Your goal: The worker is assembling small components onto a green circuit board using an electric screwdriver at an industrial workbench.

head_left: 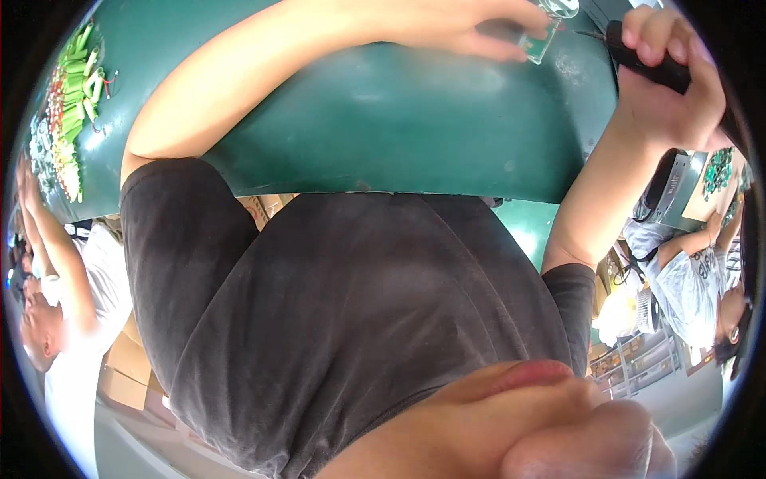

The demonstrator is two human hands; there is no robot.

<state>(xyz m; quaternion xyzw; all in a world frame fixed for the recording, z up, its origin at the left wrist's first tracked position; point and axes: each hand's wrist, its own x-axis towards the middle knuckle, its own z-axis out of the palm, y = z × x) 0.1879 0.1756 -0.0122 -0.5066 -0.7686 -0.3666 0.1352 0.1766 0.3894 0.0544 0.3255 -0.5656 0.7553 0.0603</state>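
My left hand (471, 25) reaches across the far side of the green table (383, 120). Its fingers and thumb are closed around a small see-through piece (546, 33) with a rounded end, whose exact kind I cannot make out. To the right, my right hand (674, 88) is wrapped round a black-handled tool (650, 68) with a thin metal tip. That tip points left toward the clear piece, close beside it; whether they touch I cannot tell.
Green pieces (76, 88), some with short wires, lie in rows at the table's far left. A co-worker (80, 295) sits on the left and another (694, 279) on the right, by a grey box-shaped device (674, 188) and a board with small green parts (716, 174).
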